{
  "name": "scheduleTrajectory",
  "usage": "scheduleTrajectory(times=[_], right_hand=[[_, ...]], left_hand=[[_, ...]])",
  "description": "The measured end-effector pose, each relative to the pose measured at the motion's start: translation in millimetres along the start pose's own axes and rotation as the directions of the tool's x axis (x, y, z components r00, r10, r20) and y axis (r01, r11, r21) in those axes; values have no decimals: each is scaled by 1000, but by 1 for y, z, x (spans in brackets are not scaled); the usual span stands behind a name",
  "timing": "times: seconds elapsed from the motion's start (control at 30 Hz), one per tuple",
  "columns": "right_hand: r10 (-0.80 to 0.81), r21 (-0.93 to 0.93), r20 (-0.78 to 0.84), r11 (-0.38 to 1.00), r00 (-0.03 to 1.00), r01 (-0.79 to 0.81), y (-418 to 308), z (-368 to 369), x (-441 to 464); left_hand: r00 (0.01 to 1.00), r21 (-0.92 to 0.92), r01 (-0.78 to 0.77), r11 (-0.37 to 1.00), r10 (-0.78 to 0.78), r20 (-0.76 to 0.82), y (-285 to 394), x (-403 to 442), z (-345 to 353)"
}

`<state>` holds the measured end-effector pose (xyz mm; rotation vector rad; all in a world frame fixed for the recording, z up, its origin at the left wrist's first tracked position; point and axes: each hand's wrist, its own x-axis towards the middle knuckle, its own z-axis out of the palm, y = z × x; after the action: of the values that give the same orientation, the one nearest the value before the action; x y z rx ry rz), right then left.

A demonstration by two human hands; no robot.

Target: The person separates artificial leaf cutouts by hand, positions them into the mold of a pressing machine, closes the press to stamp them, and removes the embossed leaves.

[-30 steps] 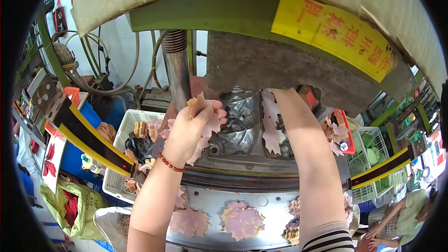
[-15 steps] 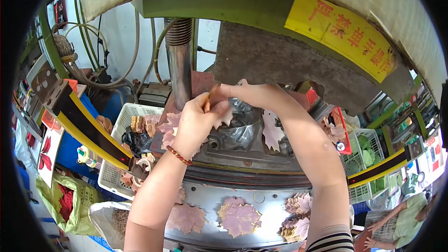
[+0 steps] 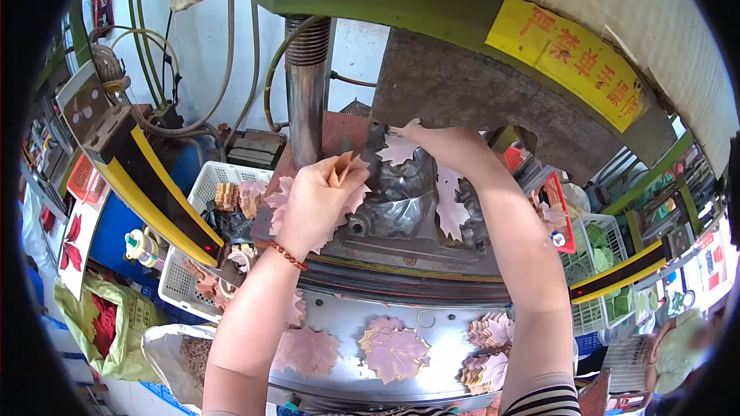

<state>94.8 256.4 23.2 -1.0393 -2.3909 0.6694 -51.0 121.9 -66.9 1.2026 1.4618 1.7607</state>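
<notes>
Pinkish leaf-shaped pieces (image 3: 351, 169) stick up from the curled fingers of my left hand (image 3: 314, 192), which wears a beaded bracelet at the wrist. My right hand (image 3: 422, 134) reaches under the dark press plate, its fingertips at the upper edge of a pale pink leaf piece (image 3: 397, 151). That piece lies on the shiny metal mold (image 3: 401, 208); the plate partly hides the hand. Another leaf piece (image 3: 450, 204) lies on the mold's right side, beside my right forearm. More leaf pieces (image 3: 282, 199) lie left of the mold, partly behind my left hand.
Leaf stacks (image 3: 395, 350) sit on the metal ledge in front. The heavy press plate (image 3: 462, 81) hangs overhead, beside a steel column (image 3: 304, 100). Yellow-black guard bars (image 3: 158, 192) flank both sides. White baskets (image 3: 223, 177) stand left; a person (image 3: 678, 354) is at far right.
My hands have come apart. The left has moved slightly down with its pieces, while the right has moved to the back of the mold, where a leaf piece now lies.
</notes>
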Motion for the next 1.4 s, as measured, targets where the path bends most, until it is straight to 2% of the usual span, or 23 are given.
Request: scheduleTrajectory(times=[0.07, 0.1, 0.17, 0.2, 0.23, 0.27, 0.3, 0.4, 0.5, 0.53, 0.67, 0.77, 0.8, 0.9, 0.93, 1.03, 1.07, 1.13, 1.23, 1.27, 1.33, 1.37, 1.4], right_hand=[[250, -80, 268, 968, 930, -237, -28, -8, -10], [14, -32, 267, 999, 964, -5, -28, -5, -13], [-449, 61, 232, 892, 863, 447, -24, 7, -23], [-486, -67, 139, 865, 863, 498, -18, 14, -24], [-378, -42, 181, 920, 908, 391, -22, 11, -25], [-384, -56, 135, 918, 914, 394, -16, 11, -26], [-391, -71, 89, 915, 916, 398, -7, 9, -26], [-360, -313, 286, 841, 888, 442, 9, -1, -26], [-395, -577, 262, 667, 880, 471, 21, 15, -32], [-525, -570, 158, 643, 836, 512, 17, 14, -38], [-283, -184, 0, 943, 959, 278, 2, 1, -24], [-331, -207, -80, 928, 940, 310, 18, 16, 3], [-332, -367, -64, 885, 941, 287, 16, 22, 5], [-131, -624, 229, 741, 965, 249, 18, 26, 18], [-162, -503, 243, 822, 957, 267, 23, 28, 22], [-83, -452, 292, 866, 953, 214, 30, 22, 24], [-70, -401, 285, 897, 956, 186, 32, 18, 22], [-52, -297, 270, 946, 962, 134, 32, 11, 21], [228, -264, 154, 947, 962, -182, -6, -11, 4], [125, -36, 229, 992, 965, -119, -8, -14, -1], [-118, 421, 294, 907, 948, -18, -4, -24, -12], [-240, 623, 281, 782, 929, 14, -2, -27, -17], [-320, 809, 310, 584, 895, -71, 4, -26, -18]], left_hand=[[1000, 197, 0, 980, -4, 21, 14, -6, 1], [999, 293, -2, 956, -7, 31, 19, -8, 2], [999, 358, 3, 934, -22, 50, 21, -11, 2], [999, 357, -18, 934, -1, 51, 24, -14, 1], [998, 355, -38, 934, 21, 53, 25, -17, 0], [995, 192, 69, 979, -82, 58, 25, -20, -3], [998, 177, 54, 983, -60, 32, 20, -20, -8], [999, 117, 33, 993, -28, -44, 3, -19, -16], [993, 32, 108, 994, -107, -50, 11, -25, -13], [1000, 108, 5, 994, -4, -10, 8, -24, -14], [999, 126, -45, 991, 46, -7, -1, -28, -10], [1000, 153, -1, 988, 2, -6, 10, -30, -8], [999, 182, 28, 983, -24, -23, 10, -30, -7], [998, 111, -51, 992, 54, -19, 10, -32, -7], [1000, 89, -24, 996, 25, -15, 9, -31, -9], [998, 15, 69, 998, -69, 8, 4, -30, -15], [1000, 68, 15, 998, -16, 17, 2, -28, -17], [995, -143, 101, 985, -99, 23, 1, -27, -15], [990, -268, 139, 953, -129, 53, 3, -25, -16], [990, -276, 139, 951, -125, 68, 5, -24, -16], [992, -241, 114, 964, -97, 80, 12, -21, -16], [993, -224, 103, 969, -85, 88, 14, -20, -14], [993, -235, 89, 968, -68, 97, 13, -18, -12]])
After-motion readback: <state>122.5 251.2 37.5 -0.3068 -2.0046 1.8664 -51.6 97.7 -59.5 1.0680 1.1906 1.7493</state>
